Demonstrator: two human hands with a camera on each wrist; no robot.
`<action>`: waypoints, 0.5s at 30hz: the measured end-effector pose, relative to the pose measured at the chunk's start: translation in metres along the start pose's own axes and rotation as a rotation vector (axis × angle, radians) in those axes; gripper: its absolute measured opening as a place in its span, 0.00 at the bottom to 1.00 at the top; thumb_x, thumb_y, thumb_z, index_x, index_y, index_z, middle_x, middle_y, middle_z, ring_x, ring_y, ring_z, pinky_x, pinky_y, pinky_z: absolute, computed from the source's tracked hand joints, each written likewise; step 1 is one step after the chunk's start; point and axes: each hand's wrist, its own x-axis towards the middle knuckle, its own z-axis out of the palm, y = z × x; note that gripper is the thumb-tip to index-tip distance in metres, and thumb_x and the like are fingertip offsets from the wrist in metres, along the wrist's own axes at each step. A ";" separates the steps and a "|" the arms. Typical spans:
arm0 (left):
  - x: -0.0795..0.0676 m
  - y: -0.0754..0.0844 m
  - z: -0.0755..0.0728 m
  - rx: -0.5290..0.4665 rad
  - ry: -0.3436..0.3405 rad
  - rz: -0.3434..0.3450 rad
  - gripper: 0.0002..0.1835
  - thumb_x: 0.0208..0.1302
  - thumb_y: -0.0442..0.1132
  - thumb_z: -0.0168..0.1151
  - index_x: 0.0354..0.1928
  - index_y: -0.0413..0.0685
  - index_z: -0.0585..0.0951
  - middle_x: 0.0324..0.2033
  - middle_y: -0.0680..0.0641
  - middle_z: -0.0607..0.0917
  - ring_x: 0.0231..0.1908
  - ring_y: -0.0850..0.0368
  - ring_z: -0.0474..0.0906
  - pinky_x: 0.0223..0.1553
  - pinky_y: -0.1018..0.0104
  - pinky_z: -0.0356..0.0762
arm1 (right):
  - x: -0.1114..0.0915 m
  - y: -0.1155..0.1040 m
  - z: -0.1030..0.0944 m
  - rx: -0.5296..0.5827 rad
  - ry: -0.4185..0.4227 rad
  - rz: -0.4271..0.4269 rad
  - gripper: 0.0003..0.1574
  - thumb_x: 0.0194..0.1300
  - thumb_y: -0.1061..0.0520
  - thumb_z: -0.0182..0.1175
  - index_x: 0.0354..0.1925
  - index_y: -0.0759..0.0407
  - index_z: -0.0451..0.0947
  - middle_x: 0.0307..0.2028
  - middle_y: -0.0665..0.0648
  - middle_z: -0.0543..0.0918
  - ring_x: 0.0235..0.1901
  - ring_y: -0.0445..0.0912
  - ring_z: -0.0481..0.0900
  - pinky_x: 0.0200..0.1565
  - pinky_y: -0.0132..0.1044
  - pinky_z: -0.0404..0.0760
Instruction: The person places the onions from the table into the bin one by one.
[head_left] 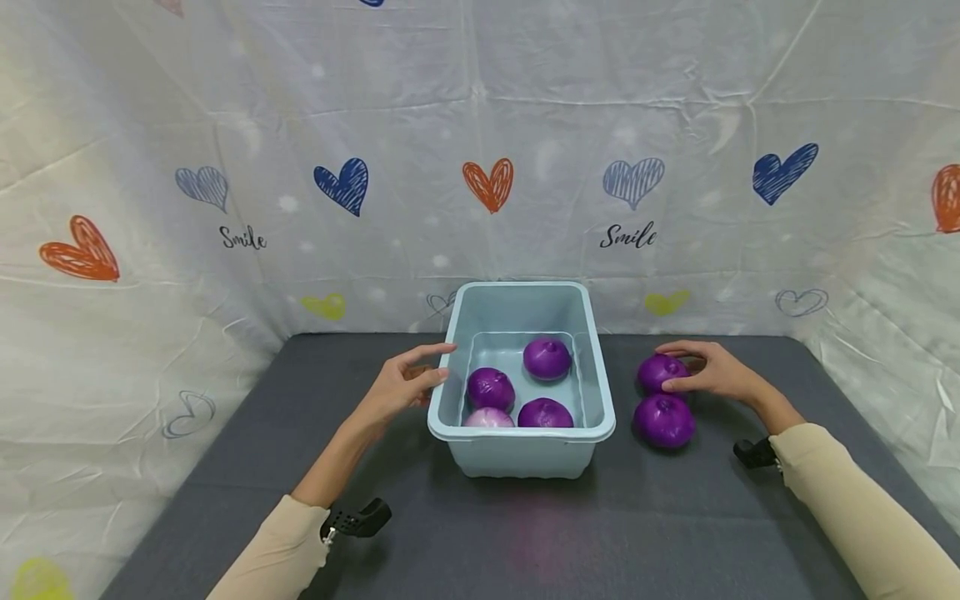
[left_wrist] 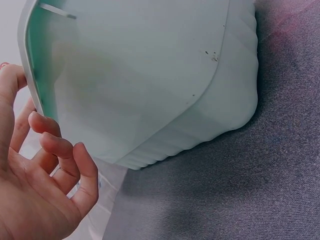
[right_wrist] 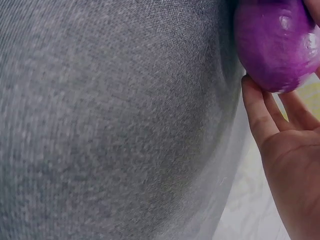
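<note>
With bent fingers and thumb, my right hand [head_left: 712, 369] grips a glossy purple onion [head_left: 654, 372] on the table, right of a pale blue plastic bin [head_left: 521, 457]. In the right wrist view the same onion [right_wrist: 275, 45] lies between thumb and fingers. A second purple onion [head_left: 664, 421] sits just in front of it, close against it. My left hand [head_left: 397, 387] is at the bin's left rim, its index finger and thumb touching there. The left wrist view shows the other fingers [left_wrist: 65, 155] loosely bent beside the bin wall [left_wrist: 140, 75].
Inside the bin lie several onions: purple ones [head_left: 547, 358] and a paler pinkish-white one [head_left: 489, 417], partly hidden by the front rim. A dark grey cloth covers the table [head_left: 465, 542]. Behind hangs a white curtain [head_left: 555, 108] printed with hearts.
</note>
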 end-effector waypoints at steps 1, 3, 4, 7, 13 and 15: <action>0.000 0.000 0.000 -0.003 0.000 0.001 0.25 0.72 0.42 0.65 0.69 0.49 0.76 0.35 0.43 0.84 0.25 0.53 0.70 0.32 0.63 0.76 | -0.001 0.000 0.000 -0.004 0.008 0.006 0.37 0.62 0.59 0.74 0.66 0.68 0.74 0.60 0.67 0.78 0.57 0.63 0.76 0.54 0.55 0.76; 0.000 0.000 0.000 -0.003 0.002 0.003 0.25 0.72 0.41 0.65 0.69 0.50 0.76 0.34 0.44 0.84 0.24 0.54 0.69 0.32 0.63 0.75 | -0.002 0.000 -0.001 -0.010 0.017 0.014 0.37 0.63 0.58 0.74 0.66 0.67 0.74 0.60 0.68 0.77 0.57 0.62 0.76 0.54 0.55 0.76; 0.000 0.000 0.000 0.000 0.002 0.004 0.25 0.72 0.41 0.65 0.69 0.50 0.76 0.33 0.44 0.83 0.24 0.55 0.68 0.32 0.63 0.75 | -0.003 0.000 -0.002 -0.017 0.023 0.018 0.37 0.63 0.58 0.74 0.66 0.67 0.74 0.60 0.67 0.77 0.57 0.62 0.76 0.54 0.54 0.76; 0.000 0.000 0.000 0.008 0.005 0.005 0.25 0.72 0.42 0.65 0.69 0.50 0.77 0.32 0.44 0.82 0.23 0.56 0.68 0.33 0.61 0.76 | -0.006 0.000 -0.003 -0.028 0.033 0.020 0.37 0.63 0.57 0.74 0.66 0.67 0.74 0.60 0.67 0.77 0.58 0.61 0.76 0.56 0.56 0.74; 0.000 0.000 0.000 0.022 0.008 0.010 0.25 0.72 0.42 0.65 0.69 0.49 0.77 0.33 0.43 0.83 0.26 0.53 0.71 0.36 0.56 0.79 | -0.013 0.002 -0.005 -0.007 0.055 0.029 0.37 0.65 0.57 0.72 0.68 0.66 0.72 0.62 0.66 0.76 0.59 0.61 0.74 0.56 0.45 0.75; 0.001 -0.001 0.000 0.022 0.006 0.014 0.25 0.72 0.42 0.65 0.69 0.49 0.77 0.32 0.42 0.83 0.27 0.53 0.71 0.36 0.57 0.79 | -0.016 0.003 -0.006 0.004 0.060 0.034 0.37 0.65 0.58 0.72 0.68 0.66 0.72 0.62 0.67 0.76 0.59 0.62 0.75 0.54 0.38 0.75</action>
